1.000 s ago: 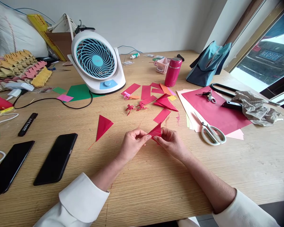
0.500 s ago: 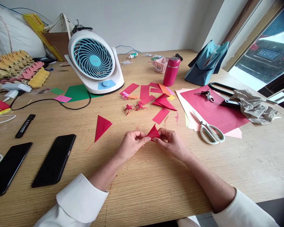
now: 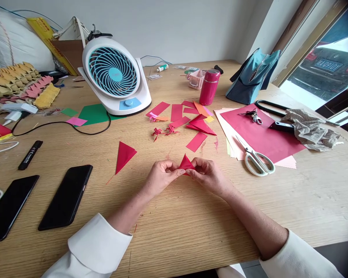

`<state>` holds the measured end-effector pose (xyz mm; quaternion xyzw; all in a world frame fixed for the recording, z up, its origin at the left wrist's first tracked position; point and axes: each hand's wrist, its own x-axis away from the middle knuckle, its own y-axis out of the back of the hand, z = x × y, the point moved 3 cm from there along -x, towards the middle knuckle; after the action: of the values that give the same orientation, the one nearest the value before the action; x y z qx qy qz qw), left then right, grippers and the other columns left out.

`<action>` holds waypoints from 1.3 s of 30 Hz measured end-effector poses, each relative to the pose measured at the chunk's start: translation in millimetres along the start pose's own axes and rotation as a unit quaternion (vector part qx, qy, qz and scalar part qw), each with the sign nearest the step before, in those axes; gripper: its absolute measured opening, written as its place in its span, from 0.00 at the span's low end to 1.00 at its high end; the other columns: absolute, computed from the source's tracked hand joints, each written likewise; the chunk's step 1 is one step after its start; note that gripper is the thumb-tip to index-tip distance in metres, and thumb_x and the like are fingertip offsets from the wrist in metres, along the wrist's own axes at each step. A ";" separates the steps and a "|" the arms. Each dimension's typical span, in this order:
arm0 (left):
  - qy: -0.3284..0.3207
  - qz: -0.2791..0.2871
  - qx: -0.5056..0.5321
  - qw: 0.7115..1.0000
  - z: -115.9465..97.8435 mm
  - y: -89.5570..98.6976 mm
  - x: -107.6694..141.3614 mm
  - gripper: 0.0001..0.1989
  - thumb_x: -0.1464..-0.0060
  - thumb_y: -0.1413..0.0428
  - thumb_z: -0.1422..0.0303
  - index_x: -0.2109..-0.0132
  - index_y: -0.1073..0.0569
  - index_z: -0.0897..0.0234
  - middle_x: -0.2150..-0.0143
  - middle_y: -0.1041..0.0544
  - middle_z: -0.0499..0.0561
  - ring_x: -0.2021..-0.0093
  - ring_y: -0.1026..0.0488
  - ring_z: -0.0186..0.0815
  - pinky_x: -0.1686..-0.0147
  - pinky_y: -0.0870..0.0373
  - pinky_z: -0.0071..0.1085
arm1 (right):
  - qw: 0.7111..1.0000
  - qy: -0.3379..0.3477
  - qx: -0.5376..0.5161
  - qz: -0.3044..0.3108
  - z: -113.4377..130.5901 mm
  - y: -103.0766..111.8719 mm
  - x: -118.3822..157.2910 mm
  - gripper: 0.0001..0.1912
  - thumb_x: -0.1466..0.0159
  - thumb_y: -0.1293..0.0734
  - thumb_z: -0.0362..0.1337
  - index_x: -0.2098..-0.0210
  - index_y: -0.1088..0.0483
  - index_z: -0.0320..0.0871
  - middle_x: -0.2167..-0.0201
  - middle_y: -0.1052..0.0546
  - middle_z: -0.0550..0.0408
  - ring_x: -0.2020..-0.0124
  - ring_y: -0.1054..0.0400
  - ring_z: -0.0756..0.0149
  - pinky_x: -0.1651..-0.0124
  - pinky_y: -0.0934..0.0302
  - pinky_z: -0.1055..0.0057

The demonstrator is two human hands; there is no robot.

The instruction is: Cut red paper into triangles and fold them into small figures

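Note:
Between my hands a small folded red paper [image 3: 186,162] stands up in a pointed triangle. My left hand [image 3: 164,175] pinches its left corner with thumb and fingers. On the other corner, the thumb and bent fingers of my right hand [image 3: 207,173] grip the same paper. A flat red paper triangle [image 3: 125,156] lies to the left of my hands. Just beyond them is a red paper rectangle [image 3: 196,142], with small folded red paper figures [image 3: 171,129] farther back. The underside of the held paper is hidden by my fingers.
White-handled scissors [image 3: 258,162] lie on red and pale paper sheets [image 3: 263,143] at right. Two phones [image 3: 66,197] and a black marker [image 3: 30,155] are at left. A white fan [image 3: 116,75], a pink flask [image 3: 209,87] and a blue bag [image 3: 253,79] stand behind.
The folded paper's tip has turned slightly left and now points straight up. Both hands keep their pinch, with the thumbs a little closer together.

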<state>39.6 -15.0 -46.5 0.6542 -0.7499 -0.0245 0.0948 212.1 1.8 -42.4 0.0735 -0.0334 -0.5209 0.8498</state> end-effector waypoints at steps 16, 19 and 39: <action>-0.013 -0.017 0.059 0.998 -6.1 -1.5 1.2 0.14 0.54 0.33 0.61 0.75 0.25 0.66 0.78 0.27 0.45 0.75 0.34 0.28 0.71 0.36 0.26 | 0.999 0.009 0.050 0.003 -0.4 -0.1 0.5 0.17 0.38 0.32 0.49 0.73 0.33 0.41 0.77 0.32 0.59 0.76 0.45 0.73 0.74 0.51 0.74; -0.016 -0.034 0.061 0.997 -4.8 -2.4 1.7 0.15 0.55 0.33 0.59 0.75 0.25 0.67 0.79 0.29 0.45 0.76 0.36 0.27 0.73 0.39 0.26 | 1.000 -0.010 0.011 0.002 -2.3 -1.5 -0.8 0.19 0.40 0.30 0.51 0.71 0.32 0.41 0.76 0.31 0.59 0.76 0.42 0.72 0.73 0.49 0.73; 0.032 -0.057 0.110 0.992 -10.8 -5.6 5.2 0.19 0.62 0.31 0.55 0.74 0.22 0.69 0.79 0.30 0.45 0.75 0.37 0.27 0.71 0.41 0.27 | 0.998 -0.009 -0.064 0.003 -6.7 -2.7 -2.1 0.18 0.39 0.30 0.51 0.69 0.29 0.41 0.76 0.27 0.57 0.76 0.36 0.71 0.72 0.43 0.73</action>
<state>46.2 -20.0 -36.2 0.7026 -0.7063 0.0735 0.0450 209.6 3.0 -49.4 0.0144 -0.0081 -0.5197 0.8542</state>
